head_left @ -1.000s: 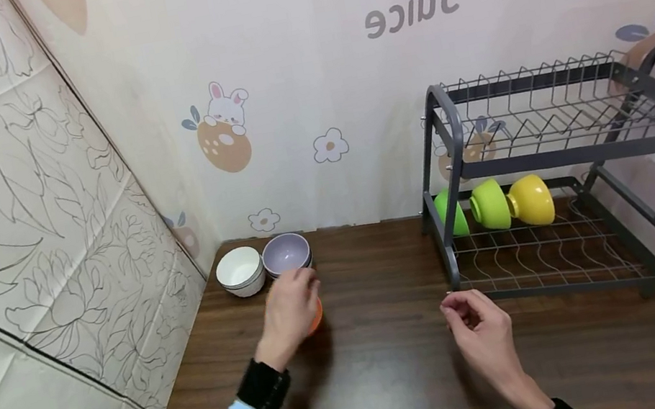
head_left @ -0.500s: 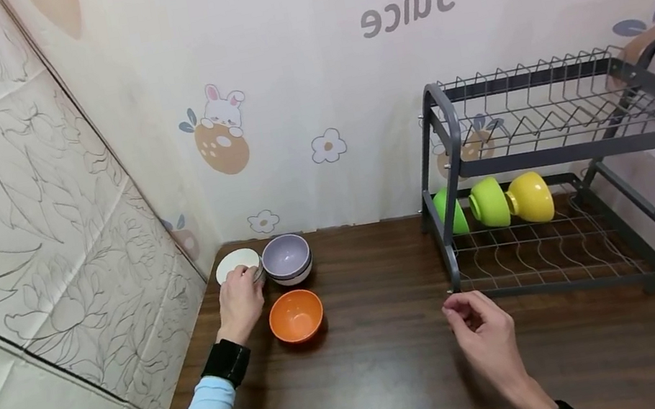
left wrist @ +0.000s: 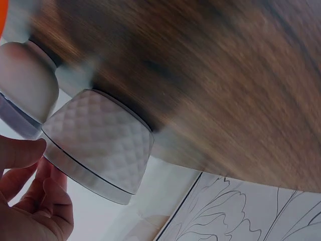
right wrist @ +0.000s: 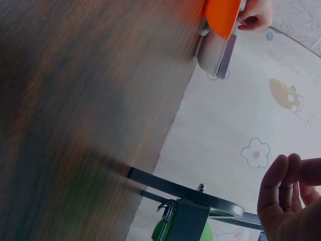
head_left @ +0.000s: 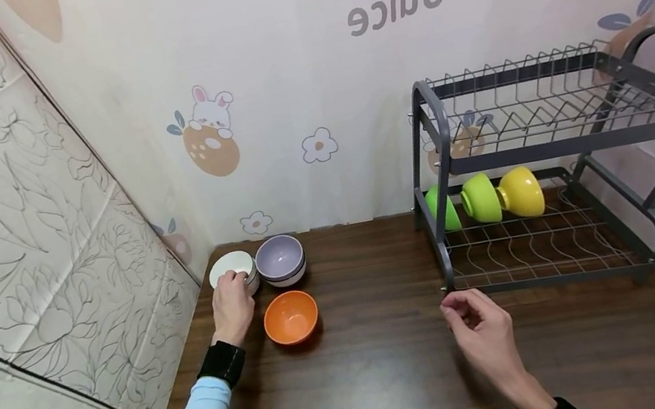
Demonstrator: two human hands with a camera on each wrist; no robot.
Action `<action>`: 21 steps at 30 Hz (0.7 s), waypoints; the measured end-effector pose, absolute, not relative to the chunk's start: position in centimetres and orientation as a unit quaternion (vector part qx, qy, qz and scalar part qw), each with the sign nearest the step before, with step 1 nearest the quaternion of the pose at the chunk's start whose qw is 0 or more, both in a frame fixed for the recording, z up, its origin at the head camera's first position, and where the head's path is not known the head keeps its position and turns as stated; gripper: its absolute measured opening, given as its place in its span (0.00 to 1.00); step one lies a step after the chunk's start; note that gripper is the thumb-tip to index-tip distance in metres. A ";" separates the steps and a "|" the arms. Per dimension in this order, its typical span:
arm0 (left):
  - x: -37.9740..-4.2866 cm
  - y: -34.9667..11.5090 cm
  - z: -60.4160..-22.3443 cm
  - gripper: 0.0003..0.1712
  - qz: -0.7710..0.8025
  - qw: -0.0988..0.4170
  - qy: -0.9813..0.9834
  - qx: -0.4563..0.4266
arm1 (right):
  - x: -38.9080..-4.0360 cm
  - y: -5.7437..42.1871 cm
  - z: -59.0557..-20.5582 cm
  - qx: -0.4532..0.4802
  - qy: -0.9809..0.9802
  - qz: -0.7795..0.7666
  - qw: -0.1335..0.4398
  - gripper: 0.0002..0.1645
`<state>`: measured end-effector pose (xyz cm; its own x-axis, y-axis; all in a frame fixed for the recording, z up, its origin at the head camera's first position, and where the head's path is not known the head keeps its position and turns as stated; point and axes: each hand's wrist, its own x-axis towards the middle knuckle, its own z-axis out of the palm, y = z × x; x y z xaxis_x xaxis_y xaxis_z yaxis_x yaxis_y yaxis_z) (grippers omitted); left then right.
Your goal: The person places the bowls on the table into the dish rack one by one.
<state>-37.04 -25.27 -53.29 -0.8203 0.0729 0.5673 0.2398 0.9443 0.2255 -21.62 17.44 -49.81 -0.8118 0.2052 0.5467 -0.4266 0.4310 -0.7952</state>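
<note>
Pinching a white bowl (head_left: 227, 262) near the worktop (head_left: 374, 394) edge: left hand (head_left: 232, 310); loosely curled, with room leftward: right hand (head_left: 487, 333).

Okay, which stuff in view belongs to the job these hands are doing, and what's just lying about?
Likely part of the job:
White bowl, its rim pinched by the left hand
Orange bowl and purple bowl, close by
Dish rack near the right hand, holding green bowls and a yellow bowl

Seemingly just there:
Brown table
Printed wall
</note>
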 end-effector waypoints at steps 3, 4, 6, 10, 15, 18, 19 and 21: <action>-37.3 -25.5 -53.3 0.12 -0.141 0.283 -0.945 -0.084 | -21.5 17.4 -49.6 0.071 -0.791 0.527 0.303 0.13; -37.4 -25.6 -53.2 0.12 -0.142 0.280 -0.946 -0.083 | -21.6 17.5 -49.9 0.070 -0.792 0.526 0.302 0.13; -37.5 -25.7 -53.2 0.12 -0.143 0.275 -0.947 -0.081 | -22.0 17.7 -50.5 0.065 -0.795 0.523 0.301 0.13; -37.5 -25.7 -53.2 0.13 -0.142 0.273 -0.948 -0.082 | -22.3 18.1 -51.2 0.058 -0.796 0.527 0.293 0.13; -37.5 -25.7 -53.4 0.15 -0.117 0.280 -0.949 -0.089 | -22.2 18.4 -51.8 0.068 -0.791 0.532 0.294 0.13; -37.5 -25.9 -53.6 0.16 -0.098 0.280 -0.951 -0.089 | -22.0 18.3 -51.9 0.069 -0.787 0.539 0.291 0.13; -37.5 -25.9 -53.7 0.16 -0.093 0.280 -0.951 -0.089 | -21.9 18.3 -51.9 0.066 -0.787 0.541 0.288 0.12; -37.6 -26.0 -53.8 0.17 -0.085 0.284 -0.951 -0.090 | -21.7 18.3 -51.8 0.061 -0.788 0.545 0.281 0.12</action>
